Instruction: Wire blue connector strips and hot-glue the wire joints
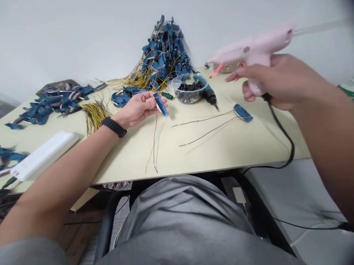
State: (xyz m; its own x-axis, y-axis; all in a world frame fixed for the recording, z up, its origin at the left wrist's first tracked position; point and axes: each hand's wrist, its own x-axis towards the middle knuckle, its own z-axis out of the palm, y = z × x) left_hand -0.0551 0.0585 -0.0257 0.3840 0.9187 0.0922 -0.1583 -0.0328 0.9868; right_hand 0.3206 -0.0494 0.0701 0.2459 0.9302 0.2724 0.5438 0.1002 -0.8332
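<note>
My left hand (143, 106) pinches a small blue piece (160, 104) from which thin yellow and black wires hang toward the table's front. In my right hand (269, 78) is a pink glue gun (255, 49), raised above the table with its nozzle pointing left. Its black cord (280, 123) drops past the table edge. Below the glue gun, a second blue piece (243, 113) lies on the table, its black and yellow wires (204, 125) stretched to the left.
A tall heap of wired blue pieces (168, 50) leans at the wall. Before it stand a clear tub of small black parts (189, 90) and a power screwdriver (210, 94). Leftward are more blue pieces (50, 101), a wire bundle (95, 115) and a white power strip (44, 155).
</note>
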